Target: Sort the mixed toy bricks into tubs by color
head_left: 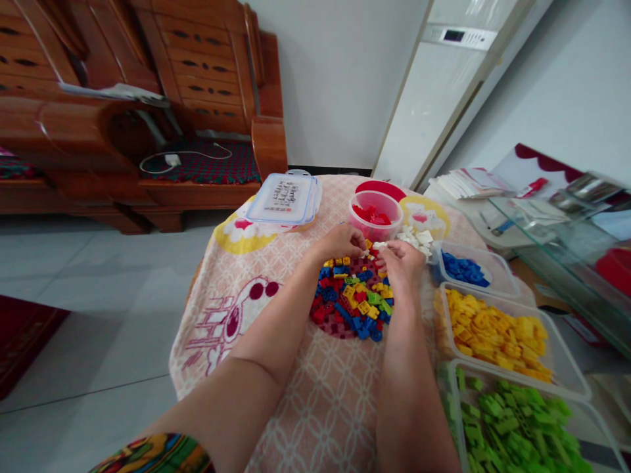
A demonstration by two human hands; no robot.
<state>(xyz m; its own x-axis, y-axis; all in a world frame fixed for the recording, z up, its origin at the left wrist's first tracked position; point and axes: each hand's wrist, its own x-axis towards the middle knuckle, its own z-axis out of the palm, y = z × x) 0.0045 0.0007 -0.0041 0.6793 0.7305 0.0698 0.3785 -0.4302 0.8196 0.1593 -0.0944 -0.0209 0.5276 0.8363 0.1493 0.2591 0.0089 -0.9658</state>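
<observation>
A mixed pile of toy building bricks (pixel 357 299) in red, blue, yellow and green lies on the round table. At its far edge, the fingers of my left hand (pixel 345 242) are pinched together; a small pale piece shows by the fingertips, too small to make out. My right hand (pixel 403 259) pinches a white toy brick (pixel 379 245) between thumb and fingers, just above the pile. Right behind that hand is a heap of white bricks (pixel 417 242). Beyond both hands stands a round pink tub (pixel 376 213) with red bricks inside.
Clear boxes of blue bricks (pixel 464 269), yellow bricks (pixel 497 335) and green bricks (pixel 522 427) line the right side. A lidded box (pixel 283 199) sits at the back left, and a red lid (pixel 379 189) lies behind the tub. A glass-topped stand (pixel 566 263) adjoins the table's right.
</observation>
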